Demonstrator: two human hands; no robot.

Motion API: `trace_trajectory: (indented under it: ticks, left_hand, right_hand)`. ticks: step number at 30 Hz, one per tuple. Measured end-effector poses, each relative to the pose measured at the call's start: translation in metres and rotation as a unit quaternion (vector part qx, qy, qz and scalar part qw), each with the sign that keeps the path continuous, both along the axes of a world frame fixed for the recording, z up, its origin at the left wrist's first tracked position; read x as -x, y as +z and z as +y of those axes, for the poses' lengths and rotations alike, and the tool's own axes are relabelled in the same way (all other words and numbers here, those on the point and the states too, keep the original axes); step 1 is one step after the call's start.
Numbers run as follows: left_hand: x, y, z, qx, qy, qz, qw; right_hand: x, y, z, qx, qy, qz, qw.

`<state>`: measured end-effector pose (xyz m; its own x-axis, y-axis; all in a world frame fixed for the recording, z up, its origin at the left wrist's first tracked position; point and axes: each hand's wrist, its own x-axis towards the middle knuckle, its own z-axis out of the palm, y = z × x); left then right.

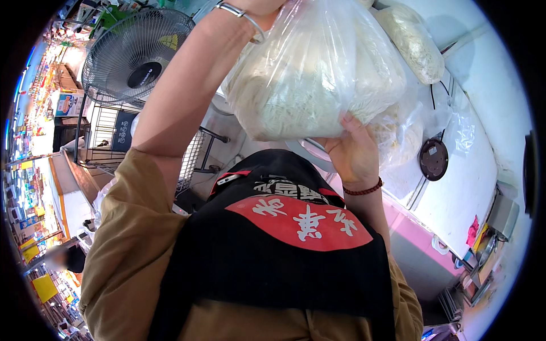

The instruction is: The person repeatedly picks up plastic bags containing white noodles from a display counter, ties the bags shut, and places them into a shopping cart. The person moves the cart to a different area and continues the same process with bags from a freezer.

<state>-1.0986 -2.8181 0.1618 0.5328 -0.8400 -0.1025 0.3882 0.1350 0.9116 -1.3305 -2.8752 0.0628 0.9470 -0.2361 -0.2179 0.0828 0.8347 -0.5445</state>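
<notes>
A large clear plastic bag (294,93) filled with pale, noodle-like strands hangs in front of my chest. Film at the bag's top draws together beside my left hand (262,8), which wears a metal bangle; its fingers are cut off by the upper frame edge. From below, my right hand (354,155) grips the bag's lower corner, thumb on the front and other fingers mostly hidden. A red bead bracelet circles that wrist. Behind this hand, another clear bag (401,132) of pale contents rests on the white counter (460,187).
At upper right lies a further filled bag (413,44). A dark round disc-shaped device (433,159) and a crumpled plastic bag (463,132) are on the counter. To my left stand a fan (136,59) and a wire cart (102,128). Stocked shelves and a blurred person fill the far left.
</notes>
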Motion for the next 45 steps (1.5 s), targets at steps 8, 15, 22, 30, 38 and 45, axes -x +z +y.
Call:
trace_trajectory:
  ticks: [8,15,22,30,38,45]
  left_hand:
    - [-0.025,-0.039,0.008,-0.051,0.026,-0.609,0.791]
    - [0.086,0.012,-0.007,-0.165,-0.116,-0.646,0.736]
    - [0.111,-0.091,-0.036,-0.162,-0.006,-0.778,0.607]
    - [0.096,-0.095,-0.027,-0.185,-0.061,-0.759,0.621]
    - [0.099,-0.089,-0.007,-0.218,-0.078,-0.765,0.601]
    - [0.093,-0.074,-0.008,-0.231,-0.085,-0.781,0.573]
  right_hand:
    - [-0.014,-0.032,0.005,-0.024,-0.030,0.012,0.999]
    - [-0.022,-0.077,-0.001,-0.186,-0.120,-0.069,0.973]
    - [-0.050,-0.107,-0.011,-0.295,-0.119,-0.166,0.934]
    - [-0.044,-0.128,-0.026,-0.238,-0.078,-0.165,0.954]
    - [-0.042,-0.152,-0.031,-0.213,-0.057,-0.146,0.964]
    - [-0.047,-0.129,-0.031,-0.227,-0.090,-0.083,0.966]
